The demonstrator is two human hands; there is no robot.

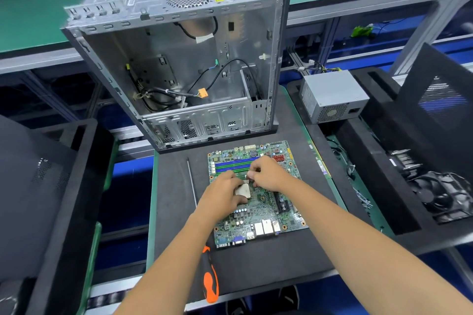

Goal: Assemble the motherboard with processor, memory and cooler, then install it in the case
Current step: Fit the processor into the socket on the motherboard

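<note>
A green motherboard [258,215] lies flat on the black foam mat [256,263] in front of me. My left hand [221,197] grips the square silver processor [242,190] over the socket area at the board's centre. Beside it my right hand [268,174] has its fingers curled and pinches something small at the socket's far edge; what it pinches is hidden. Blue and green memory slots [231,167] run just beyond my hands. The open grey case [179,64] stands behind the board, cables loose inside. A black cooler fan [440,192] sits in the right tray.
An orange-and-black screwdriver [210,276] lies under my left forearm, and a thin metal rod [192,181] lies left of the board. A grey power supply [332,96] sits at right, with a memory stick [321,163] along the mat's right edge. Black foam trays flank both sides.
</note>
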